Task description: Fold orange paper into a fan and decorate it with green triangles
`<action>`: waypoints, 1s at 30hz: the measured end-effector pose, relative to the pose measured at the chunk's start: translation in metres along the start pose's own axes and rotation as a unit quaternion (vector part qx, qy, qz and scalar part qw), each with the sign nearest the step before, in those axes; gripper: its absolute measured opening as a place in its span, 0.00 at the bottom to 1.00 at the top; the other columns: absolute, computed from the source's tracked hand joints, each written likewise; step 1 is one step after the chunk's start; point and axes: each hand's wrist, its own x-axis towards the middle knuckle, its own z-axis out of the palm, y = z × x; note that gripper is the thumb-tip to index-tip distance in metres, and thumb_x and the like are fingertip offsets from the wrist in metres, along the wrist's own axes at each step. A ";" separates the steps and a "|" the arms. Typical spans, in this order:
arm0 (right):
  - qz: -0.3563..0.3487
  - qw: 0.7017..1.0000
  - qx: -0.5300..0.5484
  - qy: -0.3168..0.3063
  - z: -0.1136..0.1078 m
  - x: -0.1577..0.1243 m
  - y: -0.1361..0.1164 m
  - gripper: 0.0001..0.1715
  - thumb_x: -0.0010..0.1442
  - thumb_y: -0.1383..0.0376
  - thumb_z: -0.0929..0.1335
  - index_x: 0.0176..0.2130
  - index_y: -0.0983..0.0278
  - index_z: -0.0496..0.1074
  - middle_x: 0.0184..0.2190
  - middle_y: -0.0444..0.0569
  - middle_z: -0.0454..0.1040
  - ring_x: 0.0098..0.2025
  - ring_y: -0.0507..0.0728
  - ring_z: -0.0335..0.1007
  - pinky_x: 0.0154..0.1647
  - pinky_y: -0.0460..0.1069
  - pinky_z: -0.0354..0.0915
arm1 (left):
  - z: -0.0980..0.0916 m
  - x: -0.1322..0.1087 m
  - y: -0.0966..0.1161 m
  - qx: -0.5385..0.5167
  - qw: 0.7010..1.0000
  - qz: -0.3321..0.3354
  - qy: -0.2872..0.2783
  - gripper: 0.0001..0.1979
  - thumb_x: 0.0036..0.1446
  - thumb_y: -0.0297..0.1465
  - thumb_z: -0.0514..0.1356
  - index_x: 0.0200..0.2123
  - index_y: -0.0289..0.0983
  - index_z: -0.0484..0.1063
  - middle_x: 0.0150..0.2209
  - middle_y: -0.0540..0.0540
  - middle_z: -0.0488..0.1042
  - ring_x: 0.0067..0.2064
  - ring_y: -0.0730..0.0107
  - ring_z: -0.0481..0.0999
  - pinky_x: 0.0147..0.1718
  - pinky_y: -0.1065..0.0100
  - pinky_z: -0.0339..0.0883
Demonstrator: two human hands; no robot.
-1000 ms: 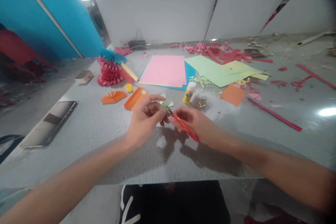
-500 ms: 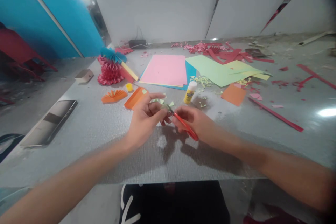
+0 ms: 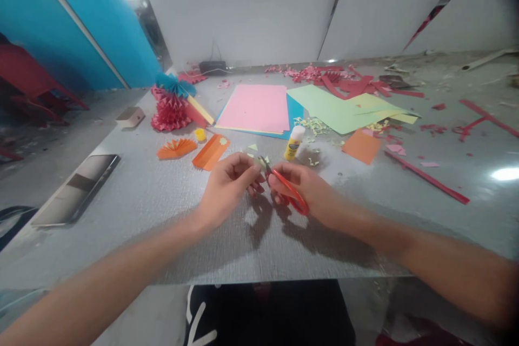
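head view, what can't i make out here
All in the head view:
Left hand: what it may hold, hidden by the hand itself.
Scissors: partly covered by the right hand.
Glue stick: label print too small and blurred.
Red chair: cut off by the left edge.

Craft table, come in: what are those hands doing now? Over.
Left hand pinching small pale-green paper, mostly hidden. Right hand holding red-handled scissors close by. Glue stick upright just beyond, touching neither hand.
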 end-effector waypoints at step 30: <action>0.004 1.000 0.009 -0.026 -0.013 0.005 0.002 0.22 0.55 0.50 0.79 0.34 0.62 0.73 0.25 0.40 0.68 0.25 0.50 0.65 0.26 0.47 0.58 | -0.003 0.000 0.000 0.009 1.000 -0.003 0.013 0.12 0.60 0.37 0.67 0.31 0.35 0.74 0.27 0.48 0.77 0.26 0.73 0.76 0.25 0.72 0.68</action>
